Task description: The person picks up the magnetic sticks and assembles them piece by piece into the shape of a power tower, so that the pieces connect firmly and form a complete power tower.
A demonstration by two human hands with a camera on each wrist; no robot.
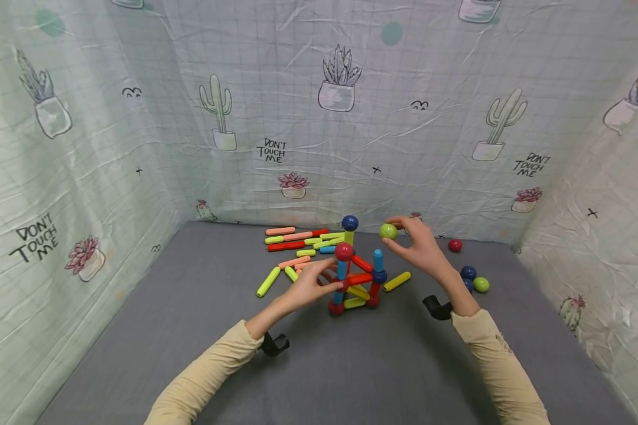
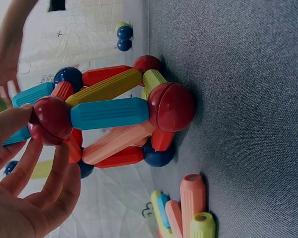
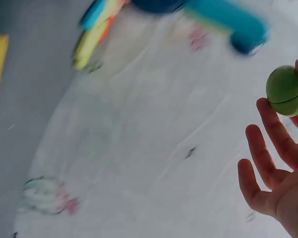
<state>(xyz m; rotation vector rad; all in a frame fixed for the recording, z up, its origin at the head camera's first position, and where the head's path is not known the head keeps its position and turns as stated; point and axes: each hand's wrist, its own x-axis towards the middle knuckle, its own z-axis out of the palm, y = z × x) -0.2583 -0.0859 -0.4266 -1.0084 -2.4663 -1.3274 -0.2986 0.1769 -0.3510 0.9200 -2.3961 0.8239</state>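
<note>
A two-level frame of ribbed rods and balls stands on the grey surface, with a red rod (image 1: 360, 279) and a light-blue upright rod (image 2: 109, 114) among its parts. My left hand (image 1: 309, 283) pinches the red ball (image 2: 50, 120) at its near left mid-level joint between thumb and fingers. On top of that corner's upper blue rod sits another red ball (image 1: 344, 251); a dark blue ball (image 1: 350, 222) tops the rear post. Beside the bare upper end of the right blue rod (image 1: 378, 260), my right hand (image 1: 417, 245) holds a green ball (image 3: 287, 90) in the air, apart from the frame.
Loose rods in red, pink, blue and yellow-green lie behind and left of the frame, such as a yellow-green rod (image 1: 268, 281). One yellow rod (image 1: 397, 281) lies to its right. Farther right are a red ball (image 1: 455, 245), blue balls (image 1: 468, 273) and a green one.
</note>
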